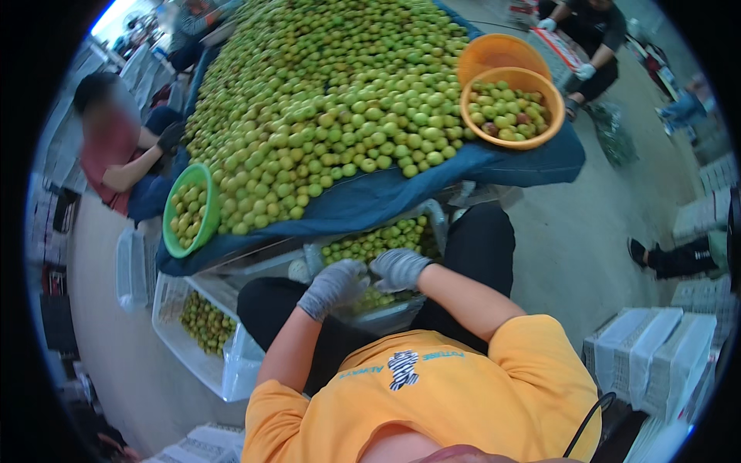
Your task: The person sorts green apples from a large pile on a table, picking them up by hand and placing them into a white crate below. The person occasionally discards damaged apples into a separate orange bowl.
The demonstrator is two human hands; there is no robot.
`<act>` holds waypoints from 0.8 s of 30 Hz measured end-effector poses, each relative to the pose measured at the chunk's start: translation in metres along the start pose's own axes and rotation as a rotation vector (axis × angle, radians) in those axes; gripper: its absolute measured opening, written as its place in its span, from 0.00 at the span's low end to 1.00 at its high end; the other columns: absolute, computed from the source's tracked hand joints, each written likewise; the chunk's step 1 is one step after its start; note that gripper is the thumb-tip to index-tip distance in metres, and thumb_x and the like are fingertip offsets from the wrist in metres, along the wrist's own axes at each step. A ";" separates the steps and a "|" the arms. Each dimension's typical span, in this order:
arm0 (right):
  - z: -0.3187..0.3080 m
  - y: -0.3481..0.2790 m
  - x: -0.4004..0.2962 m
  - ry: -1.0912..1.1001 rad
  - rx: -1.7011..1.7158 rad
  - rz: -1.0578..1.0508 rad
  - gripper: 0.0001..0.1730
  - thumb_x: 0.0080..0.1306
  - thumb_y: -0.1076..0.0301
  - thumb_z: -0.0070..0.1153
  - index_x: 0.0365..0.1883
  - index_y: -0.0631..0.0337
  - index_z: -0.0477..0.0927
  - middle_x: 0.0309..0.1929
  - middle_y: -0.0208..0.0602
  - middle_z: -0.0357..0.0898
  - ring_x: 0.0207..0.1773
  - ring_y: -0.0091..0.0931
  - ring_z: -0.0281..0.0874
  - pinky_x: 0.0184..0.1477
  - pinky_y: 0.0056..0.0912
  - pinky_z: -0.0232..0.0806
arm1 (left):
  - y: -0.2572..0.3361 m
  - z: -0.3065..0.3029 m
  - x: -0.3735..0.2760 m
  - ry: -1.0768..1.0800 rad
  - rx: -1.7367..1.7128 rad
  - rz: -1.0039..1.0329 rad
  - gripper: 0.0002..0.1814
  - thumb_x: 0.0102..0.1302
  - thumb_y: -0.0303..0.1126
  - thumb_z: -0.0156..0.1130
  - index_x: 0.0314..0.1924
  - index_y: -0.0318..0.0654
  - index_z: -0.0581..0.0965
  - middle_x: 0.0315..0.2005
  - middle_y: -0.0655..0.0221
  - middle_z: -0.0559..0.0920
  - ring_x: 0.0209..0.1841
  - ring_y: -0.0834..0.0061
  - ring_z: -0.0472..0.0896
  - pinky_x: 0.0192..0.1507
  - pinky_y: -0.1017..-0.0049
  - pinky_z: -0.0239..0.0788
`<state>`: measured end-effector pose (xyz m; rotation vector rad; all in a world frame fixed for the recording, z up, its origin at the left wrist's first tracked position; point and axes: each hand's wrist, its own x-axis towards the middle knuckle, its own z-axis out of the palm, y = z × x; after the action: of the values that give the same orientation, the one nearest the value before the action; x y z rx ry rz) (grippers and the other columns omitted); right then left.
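Note:
Both my hands, in grey knit gloves, are over a plastic-lined crate (440,220) of small green fruit (376,240) between my knees. My left hand (341,282) has its fingers curled towards the right one; whether it holds a fruit is hidden. My right hand (400,269) is bent over the crate, its fingertips pointing left, and its palm is hidden too. Beyond the crate, a large heap of round green fruit (324,116) covers a table draped in blue cloth (370,202). A green basin (213,202) and an orange basin (558,116), both holding fruit, stand at its edges.
At the left a white crate (165,315) holds smaller fruit. A person (116,144) sits beside the table's left side; another person (602,35) crouches at the upper right with a box. Stacked crates (648,353) stand at the lower right, and a black cable (587,422) runs near my shirt.

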<state>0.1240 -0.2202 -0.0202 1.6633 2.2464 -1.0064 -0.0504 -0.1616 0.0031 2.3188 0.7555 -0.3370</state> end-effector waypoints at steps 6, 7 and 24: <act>-0.071 0.051 -0.001 0.428 0.218 -0.089 0.24 0.68 0.52 0.56 0.54 0.62 0.79 0.50 0.49 0.80 0.55 0.44 0.77 0.59 0.43 0.68 | -0.026 -0.049 0.034 0.334 -0.046 0.100 0.17 0.67 0.36 0.61 0.51 0.33 0.79 0.42 0.51 0.83 0.46 0.50 0.81 0.52 0.60 0.73; -0.086 0.060 0.006 0.477 0.206 -0.048 0.24 0.68 0.52 0.56 0.55 0.62 0.78 0.51 0.49 0.80 0.56 0.43 0.76 0.60 0.43 0.68 | -0.034 -0.053 0.046 0.415 -0.096 0.136 0.16 0.66 0.34 0.63 0.50 0.33 0.79 0.42 0.51 0.83 0.45 0.51 0.81 0.51 0.60 0.74; -0.222 0.220 0.147 0.622 -0.283 0.528 0.35 0.71 0.38 0.43 0.73 0.40 0.63 0.77 0.40 0.55 0.80 0.45 0.45 0.76 0.63 0.32 | -0.146 -0.211 0.220 0.928 0.463 -0.050 0.23 0.67 0.45 0.60 0.58 0.43 0.78 0.58 0.53 0.76 0.65 0.52 0.70 0.67 0.55 0.58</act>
<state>0.3231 0.0616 -0.0166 2.4597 1.9115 -0.0414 0.0457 0.1623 -0.0079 2.8831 1.2617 0.6754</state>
